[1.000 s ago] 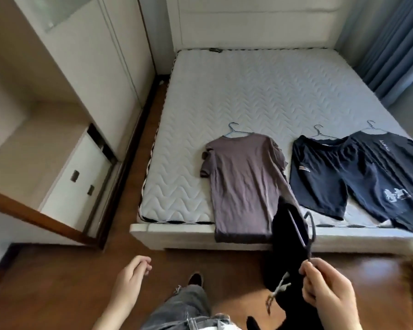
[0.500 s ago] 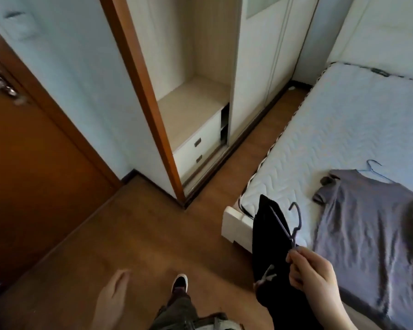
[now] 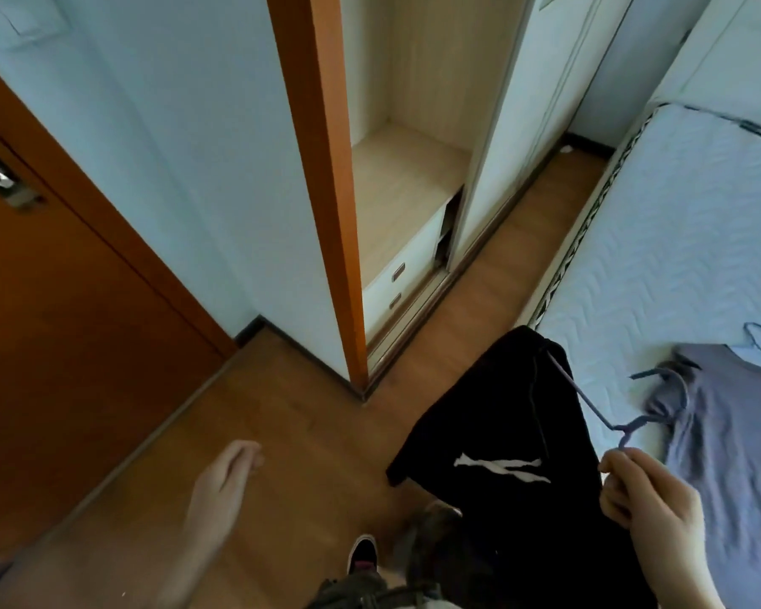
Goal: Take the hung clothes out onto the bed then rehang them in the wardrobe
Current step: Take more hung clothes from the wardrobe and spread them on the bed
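My right hand (image 3: 646,498) grips the grey wire hanger (image 3: 602,415) that carries a black garment (image 3: 501,432) with white drawstrings, hanging over the floor at the lower right. My left hand (image 3: 220,490) is lower left, fingers loosely together, holding nothing. The open wardrobe (image 3: 405,178) with a pale wooden shelf stands ahead at the upper middle. A grey-purple T-shirt (image 3: 734,432) on a hanger lies on the bed (image 3: 677,239) at the right.
An orange-brown wardrobe frame post (image 3: 326,178) stands between me and the wardrobe opening. White drawers (image 3: 396,283) sit under the shelf. A brown door (image 3: 62,323) fills the left. Wooden floor (image 3: 282,432) lies below, with my shoe (image 3: 361,551) on it.
My view has swung left from the bed to the wardrobe and door. The black garment on its hanger has travelled with my right hand, away from the bed.
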Demonstrator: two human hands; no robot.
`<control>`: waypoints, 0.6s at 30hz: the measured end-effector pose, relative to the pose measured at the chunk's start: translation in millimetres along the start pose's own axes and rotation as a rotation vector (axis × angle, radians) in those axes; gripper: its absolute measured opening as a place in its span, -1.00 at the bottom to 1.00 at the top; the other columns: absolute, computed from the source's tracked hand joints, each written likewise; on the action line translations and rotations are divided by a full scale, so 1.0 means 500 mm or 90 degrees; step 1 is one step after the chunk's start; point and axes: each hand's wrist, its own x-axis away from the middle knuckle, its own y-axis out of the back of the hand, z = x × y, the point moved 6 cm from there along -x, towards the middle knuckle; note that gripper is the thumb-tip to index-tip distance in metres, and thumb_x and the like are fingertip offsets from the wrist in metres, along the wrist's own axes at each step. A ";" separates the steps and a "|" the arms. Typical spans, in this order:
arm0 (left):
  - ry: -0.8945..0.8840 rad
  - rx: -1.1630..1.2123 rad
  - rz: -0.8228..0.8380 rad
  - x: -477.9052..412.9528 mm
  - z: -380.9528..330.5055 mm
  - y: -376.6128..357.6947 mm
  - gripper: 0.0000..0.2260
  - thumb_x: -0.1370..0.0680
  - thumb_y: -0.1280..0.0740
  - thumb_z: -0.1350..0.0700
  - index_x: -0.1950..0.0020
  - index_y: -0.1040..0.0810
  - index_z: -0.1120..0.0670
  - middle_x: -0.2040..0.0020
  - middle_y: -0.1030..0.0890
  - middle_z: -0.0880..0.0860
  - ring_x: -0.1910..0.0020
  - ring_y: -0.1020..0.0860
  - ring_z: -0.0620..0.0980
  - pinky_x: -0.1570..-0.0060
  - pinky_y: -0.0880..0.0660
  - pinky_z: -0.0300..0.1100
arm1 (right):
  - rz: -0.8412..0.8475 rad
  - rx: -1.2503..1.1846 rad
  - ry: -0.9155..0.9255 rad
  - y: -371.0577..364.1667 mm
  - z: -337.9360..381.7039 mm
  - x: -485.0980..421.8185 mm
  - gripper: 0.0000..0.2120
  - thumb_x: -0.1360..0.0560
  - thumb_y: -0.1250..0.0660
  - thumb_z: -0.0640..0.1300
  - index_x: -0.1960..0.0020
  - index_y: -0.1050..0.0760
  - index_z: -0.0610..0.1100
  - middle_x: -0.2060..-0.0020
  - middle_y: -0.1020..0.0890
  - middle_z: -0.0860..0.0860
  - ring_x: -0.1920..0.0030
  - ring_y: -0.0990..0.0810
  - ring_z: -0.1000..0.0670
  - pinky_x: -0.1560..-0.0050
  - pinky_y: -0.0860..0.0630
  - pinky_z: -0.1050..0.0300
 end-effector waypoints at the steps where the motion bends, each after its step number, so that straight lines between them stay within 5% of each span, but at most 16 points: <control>1: -0.008 0.026 0.007 -0.005 -0.086 -0.005 -0.76 -0.64 -0.14 -0.09 -0.15 -0.57 -0.13 0.00 -0.65 -0.15 -0.02 -0.59 -0.21 -0.08 -0.51 -0.15 | -0.014 -0.009 0.003 -0.004 0.011 -0.016 -0.74 -0.58 -0.18 -0.40 0.28 -0.38 -0.43 0.51 -0.23 -0.09 0.53 -0.18 0.04 0.54 -0.14 0.32; 9: -0.134 0.057 0.153 -0.250 -0.513 -0.188 -0.79 -0.65 -0.13 0.04 -0.13 -0.54 -0.08 -0.05 -0.61 -0.15 -0.08 -0.56 -0.25 -0.04 -0.46 -0.38 | -0.080 -0.073 0.066 -0.022 0.144 -0.251 -0.73 -0.60 -0.15 -0.38 0.25 -0.39 -0.47 0.50 -0.19 -0.14 0.53 -0.17 0.00 0.50 -0.05 0.20; 13: -0.166 0.031 0.197 -0.352 -0.649 -0.243 -0.79 -0.64 -0.14 0.03 -0.12 -0.56 -0.08 -0.02 -0.63 -0.13 -0.04 -0.57 -0.26 -0.10 -0.52 -0.24 | -0.085 -0.076 0.084 -0.031 0.210 -0.398 -0.74 -0.61 -0.16 -0.36 0.24 -0.41 -0.44 0.52 -0.24 -0.06 0.51 -0.20 0.02 0.47 -0.07 0.13; 18: -0.162 0.037 0.186 -0.477 -0.748 -0.256 -0.81 -0.64 -0.17 0.06 -0.02 -0.58 -0.07 0.08 -0.66 -0.14 0.03 -0.61 -0.24 -0.09 -0.55 -0.15 | -0.116 -0.068 0.094 -0.045 0.281 -0.565 -0.74 -0.60 -0.15 -0.38 0.25 -0.37 -0.45 0.54 -0.23 -0.03 0.51 -0.19 0.01 0.54 -0.15 0.28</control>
